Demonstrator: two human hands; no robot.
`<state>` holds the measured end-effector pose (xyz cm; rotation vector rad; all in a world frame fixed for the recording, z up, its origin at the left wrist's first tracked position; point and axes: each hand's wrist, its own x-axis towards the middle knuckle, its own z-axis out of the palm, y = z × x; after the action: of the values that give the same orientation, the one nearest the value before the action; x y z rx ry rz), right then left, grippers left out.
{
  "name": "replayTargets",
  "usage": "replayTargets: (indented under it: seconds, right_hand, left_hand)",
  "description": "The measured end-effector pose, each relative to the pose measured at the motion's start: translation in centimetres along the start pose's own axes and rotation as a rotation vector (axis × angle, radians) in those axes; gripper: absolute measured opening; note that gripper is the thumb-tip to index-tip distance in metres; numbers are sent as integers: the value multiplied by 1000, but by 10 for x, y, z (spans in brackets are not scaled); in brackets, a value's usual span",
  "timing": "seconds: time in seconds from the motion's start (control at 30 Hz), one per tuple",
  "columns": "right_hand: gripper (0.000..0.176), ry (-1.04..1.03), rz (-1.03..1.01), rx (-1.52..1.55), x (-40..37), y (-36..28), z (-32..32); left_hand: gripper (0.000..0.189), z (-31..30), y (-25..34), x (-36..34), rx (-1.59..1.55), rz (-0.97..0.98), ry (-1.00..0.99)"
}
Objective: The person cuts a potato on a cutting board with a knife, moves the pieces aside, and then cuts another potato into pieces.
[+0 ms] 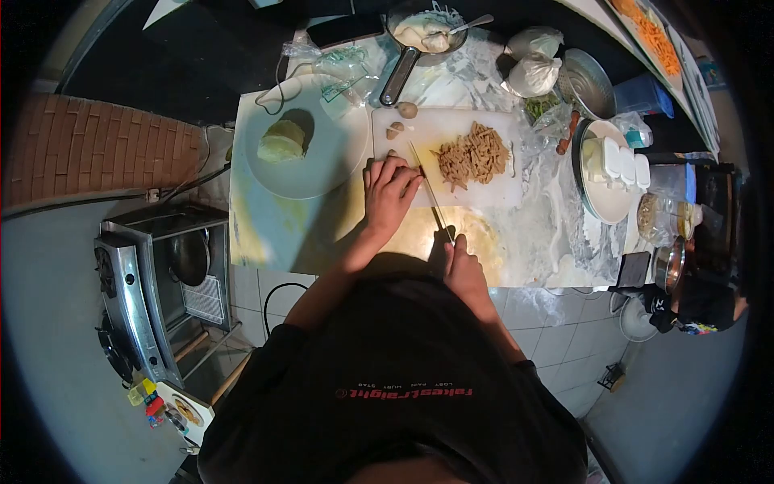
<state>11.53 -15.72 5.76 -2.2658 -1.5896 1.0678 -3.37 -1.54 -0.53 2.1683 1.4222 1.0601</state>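
Note:
My right hand (462, 264) is closed around the handle of a kitchen knife (433, 200), whose blade lies across the white cutting board (500, 190). Just left of the blade, my left hand (391, 192) rests on the board with its fingers bent over a brown food piece, mostly hidden beneath them. Past the fingertips lie small round brown food pieces (394, 130), and one whole brown ball (407, 110) sits at the board's far edge. A heap of brown cut strips (474, 156) is right of the knife.
Left of the board, a large round plate (266, 181) holds a chunk of cabbage (282, 141). A pan (399, 74) with white batter and a spoon stands at the back. White containers (619, 164) sit on an oval tray (606, 211) at right. A gas stove (133, 298) is lower left.

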Motion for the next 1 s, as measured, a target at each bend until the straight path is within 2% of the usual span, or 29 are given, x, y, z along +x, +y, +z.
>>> replayTargets:
  seconds: [0.27,0.57,0.77,0.83,0.87,0.93,1.0]
  right_hand:
    - [31,-92,77,-29,9,-6,-11]
    - [30,-32,110,-237,20,-4,0]
    - [31,-31,59,-107,10,5,-21]
    - [34,-51,20,95,8,14,-25]
    - [34,-49,19,95,6,16,-28]
    - [37,-110,61,345,3,14,-37]
    - [43,-122,83,395,1,19,-36]
  left_hand:
    - [12,-2,2,3,-24,-24,-26]
    - [14,-1,1,2,5,-49,-63]
    - [20,-1,1,3,7,-63,-58]
    - [21,-1,1,2,10,-73,-58]
    - [22,-1,0,3,15,-61,-54]
    - [23,-2,-1,2,23,-48,-46]
    - [22,-2,-1,1,31,-26,-62]
